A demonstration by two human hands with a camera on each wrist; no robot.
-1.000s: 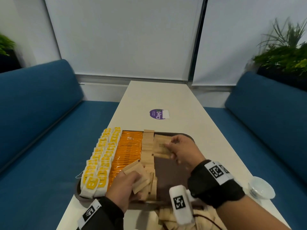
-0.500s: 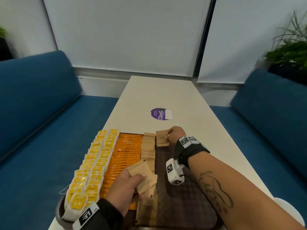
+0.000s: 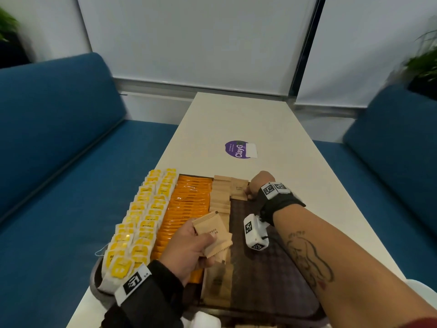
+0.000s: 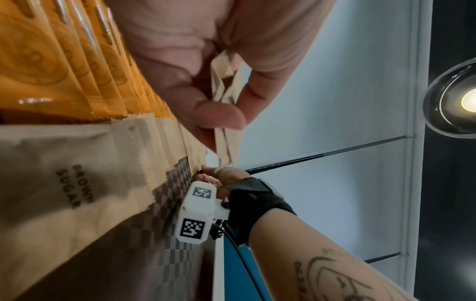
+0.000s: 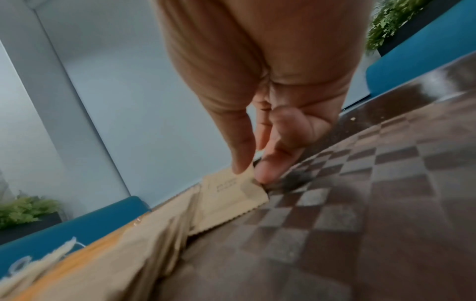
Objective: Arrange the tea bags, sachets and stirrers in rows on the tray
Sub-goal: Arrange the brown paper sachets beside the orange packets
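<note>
Right hand (image 3: 259,185) fingers (image 5: 268,169) pinch a brown sugar sachet (image 3: 239,189) at the tray's (image 3: 272,268) far end, left hand (image 3: 189,247) grips a spare stack (image 3: 212,233); sachets look light, thin, pliable, best pinched by an edge.

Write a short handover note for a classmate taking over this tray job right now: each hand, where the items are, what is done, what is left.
Left hand: holds a small stack of brown sugar sachets above the tray.
Right hand: fingertips pinch one sachet lying at the tray's far edge, starting a second brown row.
Done: yellow tea bags in two rows on the left, an orange sachet row, and one brown sachet row.
Left: release that sachet, lay out the rest from the left hand. No stirrers are visible.
</note>
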